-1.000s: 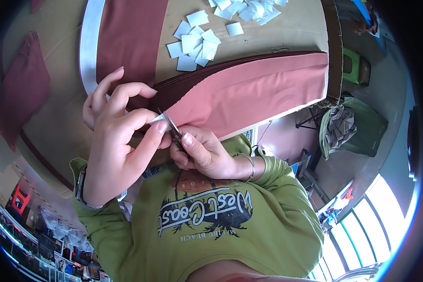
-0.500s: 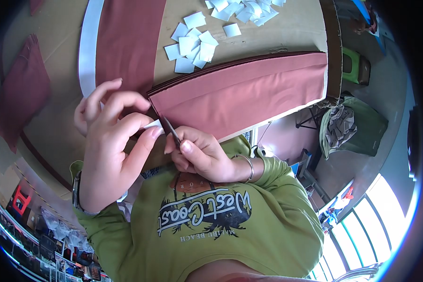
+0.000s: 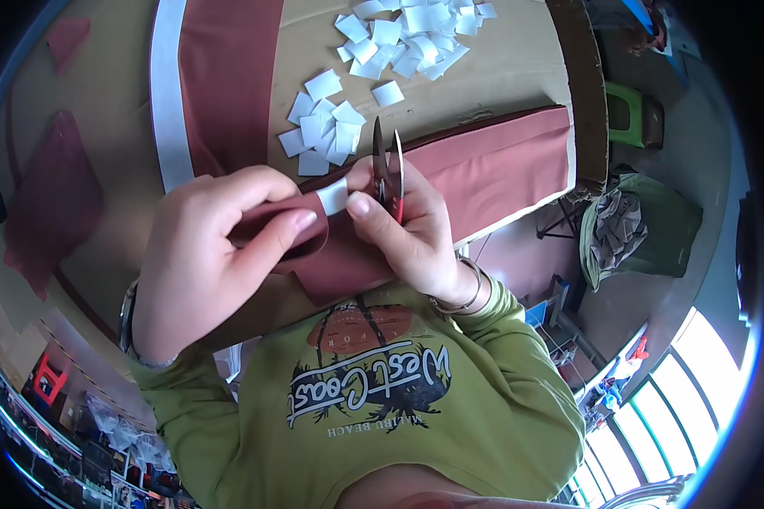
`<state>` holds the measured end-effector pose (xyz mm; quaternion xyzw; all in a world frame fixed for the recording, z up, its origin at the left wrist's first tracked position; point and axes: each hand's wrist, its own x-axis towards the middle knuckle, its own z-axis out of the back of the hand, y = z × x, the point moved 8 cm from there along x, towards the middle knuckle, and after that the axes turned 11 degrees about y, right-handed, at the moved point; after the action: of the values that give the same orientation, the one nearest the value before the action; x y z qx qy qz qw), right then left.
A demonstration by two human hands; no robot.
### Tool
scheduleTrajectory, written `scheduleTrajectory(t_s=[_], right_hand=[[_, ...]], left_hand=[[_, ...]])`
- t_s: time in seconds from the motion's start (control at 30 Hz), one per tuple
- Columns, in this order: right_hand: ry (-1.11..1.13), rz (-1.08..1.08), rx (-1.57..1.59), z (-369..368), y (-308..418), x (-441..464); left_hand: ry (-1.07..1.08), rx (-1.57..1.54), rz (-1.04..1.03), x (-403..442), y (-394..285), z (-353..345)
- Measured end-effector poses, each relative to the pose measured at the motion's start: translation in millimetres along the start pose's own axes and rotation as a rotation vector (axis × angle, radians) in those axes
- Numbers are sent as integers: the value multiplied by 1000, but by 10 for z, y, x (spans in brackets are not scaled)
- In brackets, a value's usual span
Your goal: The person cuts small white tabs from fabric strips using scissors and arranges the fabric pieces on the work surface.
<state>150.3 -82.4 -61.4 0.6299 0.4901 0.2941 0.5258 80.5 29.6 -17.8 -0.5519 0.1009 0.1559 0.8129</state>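
The person wears a green shirt (image 3: 484, 382) with white words and palm trees on the front. Just past the shirt are both hands. The left hand (image 3: 212, 233) is gripping a reddish-brown strip (image 3: 307, 204), which bends in a loop by the thumb. The right hand (image 3: 412, 225) is holding small scissors (image 3: 397, 180) with red on the handle. The scissors point up and their two blades are apart. The same hand also has its thumb on a white piece (image 3: 334, 197) at the end of the strip, so the piece is between the two hands.

Behind the right hand lies a pile of reddish cloth (image 3: 509, 165) with a pale edge. Past the hands, a small heap of white squares (image 3: 323, 127) sits on the tan table (image 3: 522, 59). One loose square (image 3: 388, 93) lies near it, and a bigger heap (image 3: 420, 38) is farther away. A wide reddish-brown band (image 3: 229, 85) with a white side runs away past the left hand. Off to the right is a green bag (image 3: 662, 233).
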Motion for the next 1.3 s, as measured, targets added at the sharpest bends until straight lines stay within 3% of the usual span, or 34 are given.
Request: scheduleTrajectory(t_s=[0.03, 0.17, 0.33, 0.5, 1.0, 1.3], right_hand=[[-2, 3, -1, 15, 7, 0], [112, -232, 540, -151, -239, -101], [241, -217, 451, -280, -224, -103], [159, -187, 394, -240, -233, -119], [197, -148, 243, -230, -249, -108], [188, -178, 361, -224, -267, -151]], left_hand=[[1, 2, -3, 36, 23, 10], [-55, -268, -26, 84, 139, 69], [-74, -317, -43, 90, 143, 25], [-37, -346, 1, 71, 143, -57], [-6, -358, 5, 82, 155, -91], [42, -369, -14, 80, 136, -108]])
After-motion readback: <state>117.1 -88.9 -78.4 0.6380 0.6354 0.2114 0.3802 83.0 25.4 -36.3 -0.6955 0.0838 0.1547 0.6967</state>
